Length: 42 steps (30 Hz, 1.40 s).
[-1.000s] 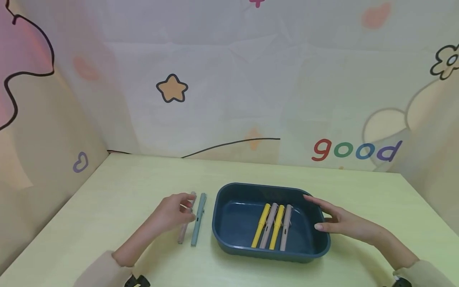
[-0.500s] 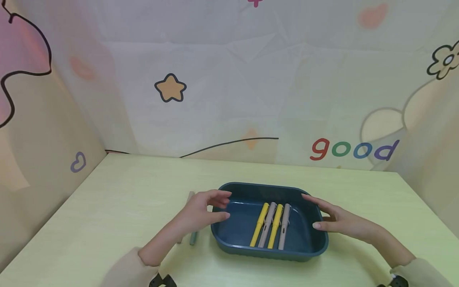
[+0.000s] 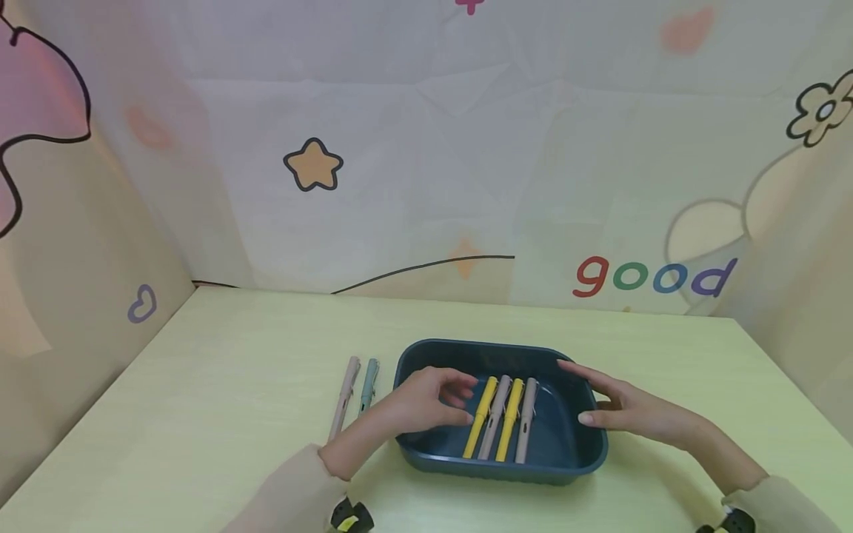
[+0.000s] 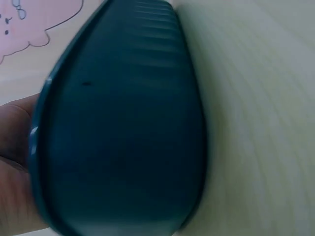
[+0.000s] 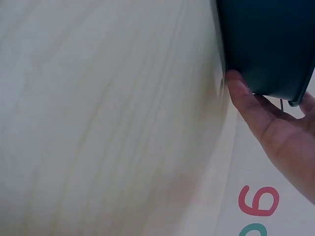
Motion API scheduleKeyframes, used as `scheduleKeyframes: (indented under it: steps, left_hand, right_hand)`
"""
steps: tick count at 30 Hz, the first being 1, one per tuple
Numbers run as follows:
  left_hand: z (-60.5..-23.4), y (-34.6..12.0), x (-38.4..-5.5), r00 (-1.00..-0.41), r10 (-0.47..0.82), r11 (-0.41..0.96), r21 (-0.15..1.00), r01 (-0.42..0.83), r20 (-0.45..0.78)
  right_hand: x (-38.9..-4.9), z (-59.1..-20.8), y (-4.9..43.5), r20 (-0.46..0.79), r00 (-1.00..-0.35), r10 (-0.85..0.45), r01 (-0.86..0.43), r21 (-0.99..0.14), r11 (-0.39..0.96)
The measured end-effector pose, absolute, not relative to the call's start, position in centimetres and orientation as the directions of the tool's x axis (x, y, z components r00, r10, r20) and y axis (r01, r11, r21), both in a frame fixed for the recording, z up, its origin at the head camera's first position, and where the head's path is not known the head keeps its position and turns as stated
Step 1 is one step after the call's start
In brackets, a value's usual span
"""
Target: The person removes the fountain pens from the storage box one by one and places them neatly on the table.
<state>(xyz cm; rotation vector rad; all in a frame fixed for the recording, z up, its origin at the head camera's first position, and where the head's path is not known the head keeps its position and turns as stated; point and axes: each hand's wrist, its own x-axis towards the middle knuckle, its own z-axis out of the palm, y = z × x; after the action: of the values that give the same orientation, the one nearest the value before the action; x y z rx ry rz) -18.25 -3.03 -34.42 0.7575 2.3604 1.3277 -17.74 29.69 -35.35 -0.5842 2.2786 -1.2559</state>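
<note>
A dark blue plastic bin [image 3: 493,475] stands on the table with two yellow pens [image 3: 509,420] and two grey-mauve pens [image 3: 526,422] side by side in it, alternating in colour. Over the bin's left half, my left hand [image 3: 426,400] has its fingers loosely bent and its thumb tip close beside the leftmost yellow pen; nothing shows between them. My right hand [image 3: 636,414] grips the bin's right end, thumb over the rim and fingers against the outer wall [image 5: 270,49]. Left of the bin lie a grey-mauve pen [image 3: 344,396] and a teal pen [image 3: 369,385], the latter partly behind my left forearm.
The pale yellow-green table [image 3: 266,333] runs back to a printed cloth backdrop [image 3: 426,185] with a star and the word "good". Cloth also closes off both sides. In the left wrist view, the bin's outer wall [image 4: 123,123] fills much of the frame.
My left hand has moved right, from over the two loose pens, across the bin's left rim and up to the pens inside. My right hand keeps its place on the bin.
</note>
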Motion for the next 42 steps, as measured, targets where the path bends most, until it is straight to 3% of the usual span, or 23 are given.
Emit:
scheduleKeyframes:
  steps: [10,18,28,35,42]
  left_hand:
    - [-35.2,-1.0,-18.6,-0.816,0.563,0.553,0.794,0.252,-0.134]
    - [-35.4,0.1,-18.7,-0.822,0.549,0.643,0.704,0.302,-0.149]
    - [-35.8,1.5,-18.6,-0.863,0.456,0.701,0.685,0.199,-0.217]
    - [-35.7,1.9,-18.4,-0.870,0.441,0.733,0.647,0.208,-0.221]
    - [-35.8,1.4,-18.1,-0.882,0.451,0.753,0.590,0.292,-0.139]
  right_hand:
    - [-17.8,-35.3,29.5,-0.204,-0.800,-0.564,-0.127,-0.862,0.491]
    - [-17.9,-35.2,29.4,-0.204,-0.801,-0.562,-0.129,-0.860,0.495]
    - [-17.9,-35.4,29.7,-0.219,-0.800,-0.559,-0.114,-0.858,0.500]
    - [-17.9,-35.5,29.9,-0.216,-0.798,-0.562,-0.116,-0.860,0.496]
    - [-17.8,-35.5,29.7,-0.209,-0.794,-0.571,-0.123,-0.865,0.487]
